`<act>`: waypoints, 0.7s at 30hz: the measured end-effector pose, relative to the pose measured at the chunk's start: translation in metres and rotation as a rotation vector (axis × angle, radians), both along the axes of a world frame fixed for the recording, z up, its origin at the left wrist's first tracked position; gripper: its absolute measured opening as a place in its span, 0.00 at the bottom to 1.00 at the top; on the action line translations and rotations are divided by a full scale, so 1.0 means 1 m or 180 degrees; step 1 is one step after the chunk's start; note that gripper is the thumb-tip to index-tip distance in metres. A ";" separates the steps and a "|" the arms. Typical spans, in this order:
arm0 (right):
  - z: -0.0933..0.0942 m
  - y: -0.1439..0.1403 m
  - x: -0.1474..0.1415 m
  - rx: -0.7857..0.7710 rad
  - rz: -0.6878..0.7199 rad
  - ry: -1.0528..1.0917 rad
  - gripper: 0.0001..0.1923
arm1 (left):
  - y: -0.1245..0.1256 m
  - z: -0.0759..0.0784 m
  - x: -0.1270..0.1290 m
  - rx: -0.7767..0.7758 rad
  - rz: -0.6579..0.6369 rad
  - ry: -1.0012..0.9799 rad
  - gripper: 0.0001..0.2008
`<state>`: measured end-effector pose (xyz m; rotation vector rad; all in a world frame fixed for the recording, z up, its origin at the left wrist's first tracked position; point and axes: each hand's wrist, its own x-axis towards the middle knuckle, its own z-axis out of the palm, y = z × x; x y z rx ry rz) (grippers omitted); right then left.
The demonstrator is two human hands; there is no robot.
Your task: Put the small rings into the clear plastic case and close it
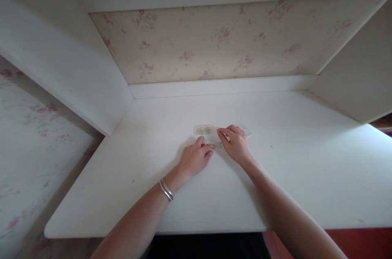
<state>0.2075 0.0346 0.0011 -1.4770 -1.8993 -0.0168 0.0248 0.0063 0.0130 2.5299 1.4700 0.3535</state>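
A small clear plastic case (197,127) lies flat on the white desk, with a yellowish round piece (200,131) and a pinkish one (208,130) in it. My left hand (196,157) rests at the case's near edge, fingers apart, one fingertip touching it. Another of its fingertips reaches a small greenish round piece (219,144). Just to the right, my right hand (235,142) has thumb and index drawn together in a pinch; whatever is between them is too small to make out. Past its knuckles a clear flat piece (246,130) shows, partly hidden.
The white desk (165,128) has a raised back strip (220,87) and side panels left (76,59) and right (352,59). Flowered wallpaper covers the wall (202,42) behind. A small dark scrap (133,181) lies left of my left arm, which wears a silver bracelet (166,189).
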 end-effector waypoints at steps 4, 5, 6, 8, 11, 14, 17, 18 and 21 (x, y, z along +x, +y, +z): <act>-0.004 0.000 0.006 -0.0056 -0.0070 -0.0019 0.11 | 0.001 0.000 0.001 -0.0069 -0.0018 0.0019 0.15; -0.004 -0.001 0.005 -0.0068 -0.0069 -0.0047 0.11 | 0.001 0.000 0.001 -0.0087 -0.0025 0.0020 0.15; -0.004 -0.001 0.004 -0.0081 -0.0058 -0.0084 0.11 | 0.001 -0.001 0.001 -0.0104 -0.0030 0.0023 0.15; -0.003 -0.003 0.001 -0.0107 -0.0020 -0.0172 0.11 | 0.001 -0.002 0.001 -0.0130 -0.0046 0.0030 0.15; -0.002 -0.005 0.000 -0.0130 0.0009 -0.0249 0.11 | 0.001 -0.005 0.000 -0.0099 -0.0075 -0.0117 0.15; 0.000 -0.006 0.000 -0.0165 0.0061 -0.0251 0.11 | 0.004 -0.007 -0.003 -0.0006 -0.0060 -0.0548 0.14; 0.003 -0.008 0.001 -0.0168 0.0124 -0.0265 0.12 | 0.009 -0.007 -0.010 0.0155 0.0139 -0.0981 0.13; 0.005 -0.009 0.001 -0.0165 0.0168 -0.0277 0.12 | 0.011 -0.006 -0.012 0.0226 0.0248 -0.1084 0.14; 0.009 -0.014 0.000 -0.0249 0.0528 -0.0386 0.12 | 0.018 -0.005 -0.019 0.0345 0.0504 -0.1212 0.13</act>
